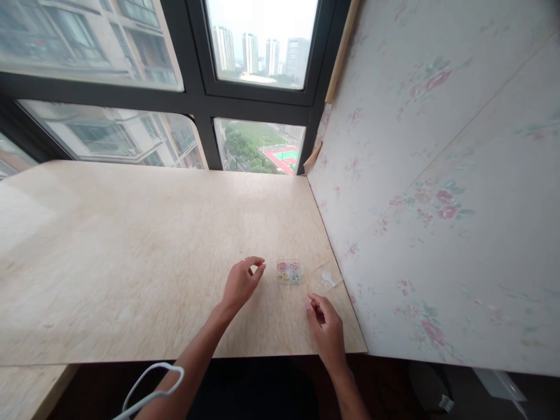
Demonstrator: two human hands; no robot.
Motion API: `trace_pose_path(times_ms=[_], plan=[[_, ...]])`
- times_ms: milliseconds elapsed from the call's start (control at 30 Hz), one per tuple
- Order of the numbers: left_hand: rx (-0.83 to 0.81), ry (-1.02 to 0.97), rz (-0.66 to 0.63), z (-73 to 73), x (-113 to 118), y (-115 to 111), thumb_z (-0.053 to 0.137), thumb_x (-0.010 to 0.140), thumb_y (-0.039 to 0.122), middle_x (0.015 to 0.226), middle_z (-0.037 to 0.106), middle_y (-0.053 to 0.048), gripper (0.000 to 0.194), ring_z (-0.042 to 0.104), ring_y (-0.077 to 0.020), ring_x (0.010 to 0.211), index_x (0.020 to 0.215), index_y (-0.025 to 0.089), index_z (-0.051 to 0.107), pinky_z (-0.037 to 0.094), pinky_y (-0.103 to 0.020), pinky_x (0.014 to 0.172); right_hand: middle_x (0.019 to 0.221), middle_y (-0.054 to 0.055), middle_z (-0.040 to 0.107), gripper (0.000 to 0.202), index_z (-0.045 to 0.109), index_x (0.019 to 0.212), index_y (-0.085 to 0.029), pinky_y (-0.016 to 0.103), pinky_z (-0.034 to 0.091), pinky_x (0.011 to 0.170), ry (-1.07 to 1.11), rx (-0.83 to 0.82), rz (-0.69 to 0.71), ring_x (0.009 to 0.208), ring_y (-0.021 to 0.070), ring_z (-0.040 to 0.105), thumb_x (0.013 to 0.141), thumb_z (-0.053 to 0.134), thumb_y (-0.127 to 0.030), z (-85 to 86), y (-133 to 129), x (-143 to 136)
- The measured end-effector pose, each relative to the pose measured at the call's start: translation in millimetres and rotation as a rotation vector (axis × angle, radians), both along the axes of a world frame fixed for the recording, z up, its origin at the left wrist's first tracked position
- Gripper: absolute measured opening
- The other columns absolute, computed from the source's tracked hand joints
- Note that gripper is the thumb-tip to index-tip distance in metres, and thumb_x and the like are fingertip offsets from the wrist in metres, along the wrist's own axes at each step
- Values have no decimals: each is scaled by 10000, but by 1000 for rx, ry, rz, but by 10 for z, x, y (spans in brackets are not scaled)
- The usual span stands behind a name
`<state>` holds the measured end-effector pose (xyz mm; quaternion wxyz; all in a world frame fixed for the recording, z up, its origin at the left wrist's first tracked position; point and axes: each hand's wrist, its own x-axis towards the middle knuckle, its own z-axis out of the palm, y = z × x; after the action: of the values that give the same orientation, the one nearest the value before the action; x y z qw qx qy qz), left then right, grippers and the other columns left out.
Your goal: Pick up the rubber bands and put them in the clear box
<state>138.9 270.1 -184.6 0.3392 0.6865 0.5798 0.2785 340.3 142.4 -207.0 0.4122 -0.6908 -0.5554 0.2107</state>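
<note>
Hands (pixel 242 282) (pixel 326 326) are flanking lower-centre clear box (pixel 289 272); I am pinching my left fingers, nearer, apparently empty; right loosely curled, empty.

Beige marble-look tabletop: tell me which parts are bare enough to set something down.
The beige marble-look tabletop is bare from the left hand to the window. It is crowded near the floral wall: a small clear plastic box of coloured rings and a clear lid lie there, beyond the right hand.

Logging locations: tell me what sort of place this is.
Probably a high-rise flat: a marble-look desk under a dark-framed window overlooking towers and a sports court, beside floral wallpaper.
</note>
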Motion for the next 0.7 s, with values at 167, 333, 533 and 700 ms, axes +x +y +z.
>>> trace_pose_path(times_ms=[167,333,533,700], plan=[[10,-4,52,-214,-144,-172,503,861,344,856,668,-45,251,576,-140,643,966,161,638,456,-294,676,804,53,593,336,597,1112,-134,262,497,620,148,-64,-32,678,144,565,876,530,-364,20,28,26],[58,-45,-3,-276,-160,-213,471,863,290,865,658,-33,205,585,-146,724,893,181,642,445,-291,706,955,93,593,413,530,1202,-145,337,504,738,4,-23,-60,834,189,577,862,534,-379,105,168,223],[56,-157,29,-288,-225,-169,485,860,338,817,664,-41,234,584,-143,677,886,176,651,460,-282,680,1321,192,482,642,464,1324,-126,542,317,1036,-376,-13,-72,1248,342,413,741,642,-330,76,492,546],[48,-214,34,-292,-257,-175,498,854,353,814,662,-42,241,588,-144,680,883,173,656,461,-277,669,1282,239,522,712,516,1286,-83,556,345,1010,-321,-123,-48,1215,388,467,639,724,-298,-4,716,636]])
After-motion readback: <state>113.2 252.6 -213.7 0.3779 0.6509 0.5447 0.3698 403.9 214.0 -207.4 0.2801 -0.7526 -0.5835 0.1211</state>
